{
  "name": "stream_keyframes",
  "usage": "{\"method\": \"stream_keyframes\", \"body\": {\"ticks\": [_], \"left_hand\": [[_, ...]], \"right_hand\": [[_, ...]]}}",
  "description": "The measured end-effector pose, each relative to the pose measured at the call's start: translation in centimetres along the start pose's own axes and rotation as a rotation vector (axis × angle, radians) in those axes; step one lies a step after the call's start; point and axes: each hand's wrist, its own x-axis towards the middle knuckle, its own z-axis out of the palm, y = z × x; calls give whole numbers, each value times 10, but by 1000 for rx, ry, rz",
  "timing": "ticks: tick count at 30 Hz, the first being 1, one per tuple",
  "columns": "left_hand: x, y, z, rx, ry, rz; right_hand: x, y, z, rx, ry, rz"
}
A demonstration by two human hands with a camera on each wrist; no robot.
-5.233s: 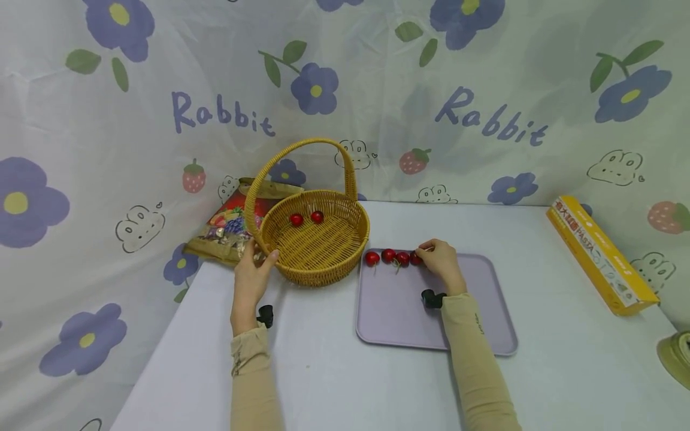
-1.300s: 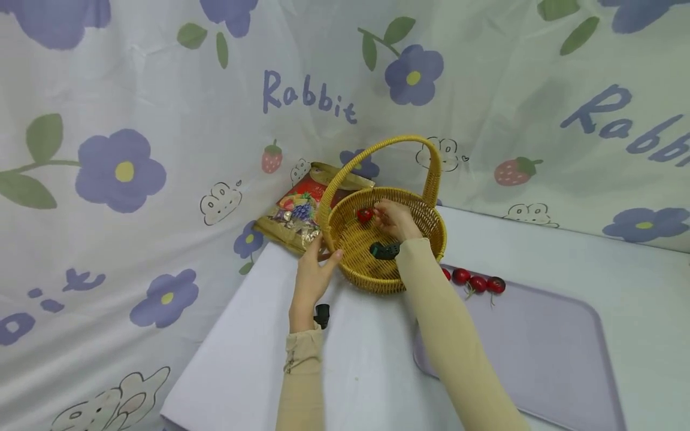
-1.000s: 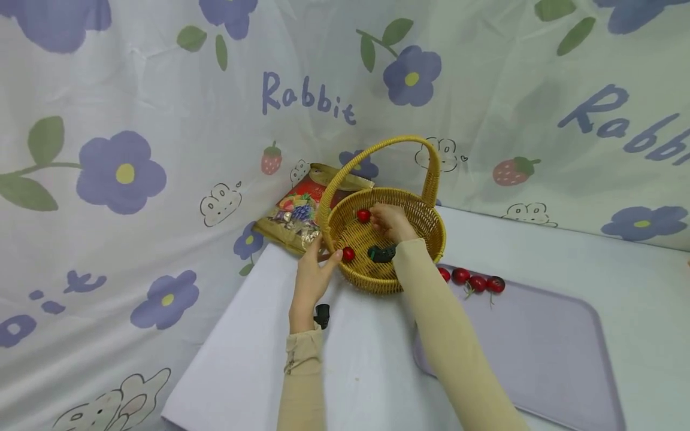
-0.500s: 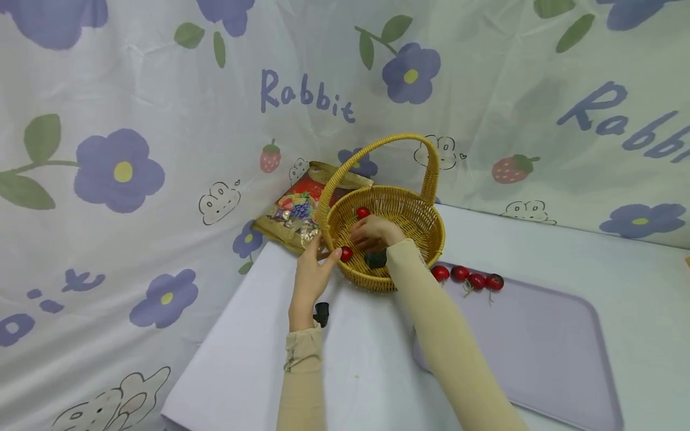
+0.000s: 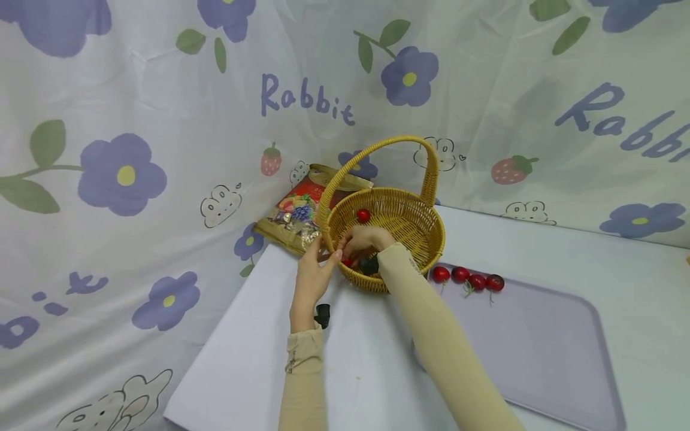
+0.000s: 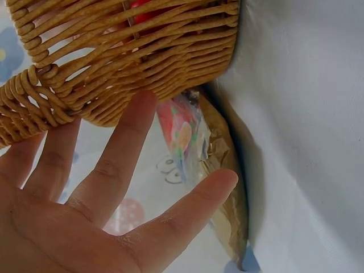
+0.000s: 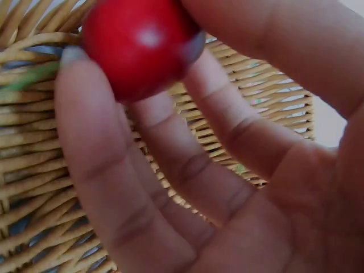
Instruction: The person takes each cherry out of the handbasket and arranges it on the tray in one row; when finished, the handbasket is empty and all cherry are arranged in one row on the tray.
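Observation:
A yellow wicker basket [image 5: 409, 227] with a tall handle stands on the table. Inside it, my right hand [image 5: 363, 239] pinches a red cherry [image 7: 142, 48] between thumb and fingertips, near the left wall; a green stem shows beside it in the right wrist view. Another cherry [image 5: 363, 215] lies farther back in the basket. Against the outer left side rests my left hand [image 5: 315, 269], fingers spread and straight; in the left wrist view one fingertip touches the weave and two more reach behind the handle's base. Its thumb is at the rim in the head view.
A lilac tray [image 5: 539, 341] lies right of the basket, with several cherries [image 5: 477, 282] in a row along its far edge. Behind the basket on the left leans a red and gold snack bag [image 5: 296, 209]. A patterned curtain [image 5: 215, 120] hangs close behind the table.
The head view turned left. My right hand came from the tray into the basket, then moved from the back cherry to the front-left one and took hold of it. My left hand stayed.

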Motion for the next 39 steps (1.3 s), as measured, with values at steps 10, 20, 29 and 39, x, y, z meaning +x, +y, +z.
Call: {"method": "stream_keyframes", "body": {"ticks": [10, 20, 29, 39], "left_hand": [[0, 1, 1, -12, -6, -30], [-1, -1, -1, 9, -30, -12], [0, 1, 0, 17, -44, -21], [2, 0, 1, 20, -48, -9]], "right_hand": [[-18, 3, -10, 173, 94, -79], [-63, 26, -37, 751, 118, -287], [-115, 53, -53, 1022, 173, -469], [-197, 112, -66, 1043, 302, -594]]}}
